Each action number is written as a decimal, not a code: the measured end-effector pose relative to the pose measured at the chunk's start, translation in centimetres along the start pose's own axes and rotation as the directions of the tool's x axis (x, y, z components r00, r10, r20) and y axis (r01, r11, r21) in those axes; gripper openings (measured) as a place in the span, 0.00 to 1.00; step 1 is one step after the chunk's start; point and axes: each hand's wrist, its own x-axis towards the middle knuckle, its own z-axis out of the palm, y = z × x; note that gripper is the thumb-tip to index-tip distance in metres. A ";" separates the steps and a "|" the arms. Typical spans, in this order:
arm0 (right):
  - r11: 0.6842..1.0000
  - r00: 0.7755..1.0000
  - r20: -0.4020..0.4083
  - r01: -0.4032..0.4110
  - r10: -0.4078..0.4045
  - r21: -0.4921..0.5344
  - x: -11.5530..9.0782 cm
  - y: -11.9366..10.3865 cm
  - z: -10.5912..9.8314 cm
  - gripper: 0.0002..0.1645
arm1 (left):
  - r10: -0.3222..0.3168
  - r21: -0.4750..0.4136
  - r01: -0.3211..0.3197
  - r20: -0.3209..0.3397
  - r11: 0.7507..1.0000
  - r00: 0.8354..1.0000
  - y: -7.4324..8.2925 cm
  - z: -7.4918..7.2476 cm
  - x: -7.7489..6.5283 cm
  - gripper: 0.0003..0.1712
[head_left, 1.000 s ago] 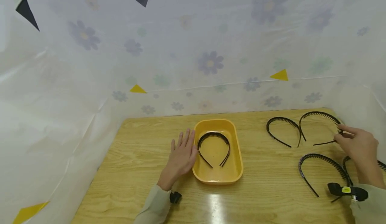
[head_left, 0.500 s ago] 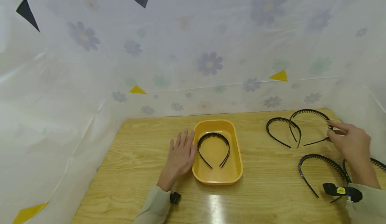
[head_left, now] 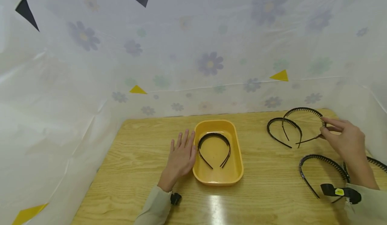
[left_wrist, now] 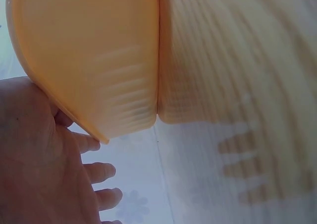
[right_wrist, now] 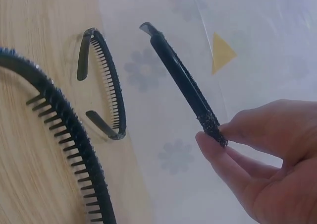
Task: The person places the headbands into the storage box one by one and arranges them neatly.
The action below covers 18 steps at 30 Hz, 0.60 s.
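Right hand (right_wrist: 280,184) pinches a black headband (right_wrist: 183,80); two toothed headbands (right_wrist: 84,140) rest on wood (right_wrist: 29,174)

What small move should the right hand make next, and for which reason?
Probably the right hand should carry its pinched headband left toward the yellow tray. This headband appears raised above the table, another headband already lies in the tray with bare floor around it, and the left hand rests against the tray's side, perhaps steadying it.
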 end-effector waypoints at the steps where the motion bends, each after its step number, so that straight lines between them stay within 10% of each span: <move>1: 1.000 1.000 0.012 0.002 -0.002 0.021 0.0 0.0 0.0 0.26 | 0.001 0.000 -0.001 -0.001 1.000 1.000 0.0 0.0 0.0 0.32; 18: 0.954 0.986 0.152 0.020 -0.069 0.301 -0.3 -1.6 0.1 0.28 | 0.005 -0.010 -0.005 0.010 1.000 1.000 -0.2 0.2 0.1 0.33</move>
